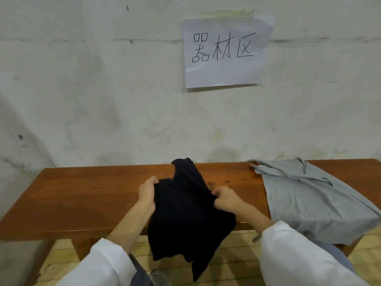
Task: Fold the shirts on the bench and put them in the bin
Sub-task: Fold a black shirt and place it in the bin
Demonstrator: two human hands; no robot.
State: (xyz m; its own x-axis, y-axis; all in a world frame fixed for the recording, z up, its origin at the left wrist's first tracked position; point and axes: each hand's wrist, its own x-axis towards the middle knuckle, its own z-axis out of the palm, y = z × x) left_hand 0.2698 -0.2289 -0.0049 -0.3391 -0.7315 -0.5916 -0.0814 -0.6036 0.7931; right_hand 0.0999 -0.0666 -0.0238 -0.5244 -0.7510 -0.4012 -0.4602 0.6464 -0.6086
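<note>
black shirt (pixel 185 213) mid-bench, draped over front edge, one part reaching back edge | left hand (pixel 147 193) fingers grasping its left side | right hand (pixel 225 198) fingers pinching its right side | grey shirt (pixel 305 197) spread at bench (pixel 82 197) right end | paper sign (pixel 225 51) on wall

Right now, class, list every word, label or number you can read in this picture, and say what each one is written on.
"器材区": handwritten in black on the white paper sheet stuck to the wall above the bench.
No print, label or number shows on the black shirt or the grey shirt.
</note>
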